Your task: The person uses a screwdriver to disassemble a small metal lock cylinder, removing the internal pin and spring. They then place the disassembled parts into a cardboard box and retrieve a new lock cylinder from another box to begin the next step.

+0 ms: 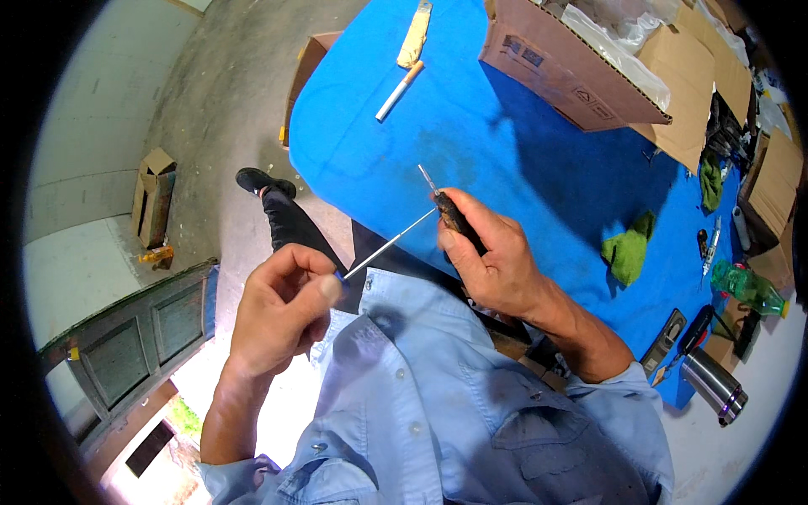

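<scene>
My left hand pinches one end of a thin metal rod, where a bit of blue shows at the fingertips. The rod slants up to the right, and its far end reaches the tool in my other hand; whether the two touch I cannot tell. Closed around a dark, worn handle is my right hand. A slim metal tip sticks out of that handle, pointing away from me; the tool's exact kind is unclear. Both hands are held in front of my shirt, by the near edge of the blue-covered table.
A cigarette and a yellow-wrapped tool lie at the table's far side. A cardboard box with clear plastic stands far right. Rightward are a green cloth, a green bottle and a steel tumbler.
</scene>
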The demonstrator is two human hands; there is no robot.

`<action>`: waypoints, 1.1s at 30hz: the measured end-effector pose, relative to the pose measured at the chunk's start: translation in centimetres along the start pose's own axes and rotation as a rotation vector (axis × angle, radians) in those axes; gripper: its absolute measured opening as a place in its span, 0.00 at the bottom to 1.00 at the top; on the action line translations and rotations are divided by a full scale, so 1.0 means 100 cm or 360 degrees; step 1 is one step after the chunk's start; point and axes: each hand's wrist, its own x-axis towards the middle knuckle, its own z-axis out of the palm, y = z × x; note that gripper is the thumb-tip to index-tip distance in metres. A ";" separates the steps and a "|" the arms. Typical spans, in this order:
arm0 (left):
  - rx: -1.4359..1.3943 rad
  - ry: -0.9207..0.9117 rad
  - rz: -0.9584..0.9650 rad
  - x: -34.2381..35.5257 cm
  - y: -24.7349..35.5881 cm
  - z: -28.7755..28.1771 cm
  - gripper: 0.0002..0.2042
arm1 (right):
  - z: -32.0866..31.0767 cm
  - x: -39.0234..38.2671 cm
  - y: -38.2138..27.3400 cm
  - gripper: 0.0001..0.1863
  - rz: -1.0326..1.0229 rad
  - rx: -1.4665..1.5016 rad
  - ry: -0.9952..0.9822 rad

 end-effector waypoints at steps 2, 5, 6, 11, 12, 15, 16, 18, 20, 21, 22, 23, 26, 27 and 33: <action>0.0251 0.0032 0.0185 -0.005 0.003 0.005 0.12 | 0.000 0.000 0.002 0.20 0.0016 -0.0006 0.0035; 0.0457 0.0046 0.0386 -0.009 0.001 0.009 0.15 | -0.001 0.002 -0.002 0.20 0.0090 0.0067 -0.0001; 0.0499 0.0052 0.0441 -0.012 0.000 0.009 0.15 | -0.001 0.001 -0.002 0.20 0.0076 0.0060 0.0006; 0.1013 0.0118 0.0915 -0.012 -0.012 0.006 0.13 | 0.001 0.000 0.002 0.20 0.0016 0.0051 0.0040; 0.1221 0.0136 0.1136 -0.010 -0.011 0.006 0.13 | 0.001 0.000 0.002 0.20 0.0032 0.0057 0.0040; 0.1636 0.0245 0.1567 -0.009 -0.018 0.006 0.16 | 0.000 0.000 0.001 0.20 0.0071 0.0082 0.0044; 0.1742 0.0291 0.1672 -0.010 -0.021 0.006 0.17 | 0.000 -0.001 0.002 0.20 0.0078 0.0093 0.0049; 0.1907 0.0290 0.1763 -0.012 -0.022 0.004 0.19 | 0.000 -0.001 0.002 0.20 0.0080 0.0110 0.0052; 0.2046 0.0303 0.1843 -0.011 -0.023 0.003 0.19 | 0.001 0.000 0.002 0.20 0.0069 0.0120 0.0051; 0.2096 0.0321 0.1907 -0.010 -0.025 0.002 0.19 | 0.001 0.000 0.002 0.20 0.0057 0.0125 0.0057; 0.2147 0.0337 0.1971 -0.009 -0.026 0.002 0.19 | 0.001 0.000 0.003 0.20 0.0045 0.0130 0.0064; 0.2197 0.0354 0.2035 -0.008 -0.027 0.002 0.19 | 0.002 -0.001 0.003 0.20 0.0033 0.0134 0.0072; 0.2268 0.0370 0.2086 -0.006 -0.027 0.004 0.20 | 0.000 0.000 0.000 0.20 0.0093 0.0156 0.0051; 0.2285 0.0363 0.2080 -0.006 -0.027 0.004 0.20 | 0.000 0.000 0.001 0.20 0.0073 0.0142 0.0054; 0.2097 0.0284 0.1845 -0.012 -0.023 0.008 0.17 | -0.001 0.000 0.002 0.19 0.0020 0.0106 0.0032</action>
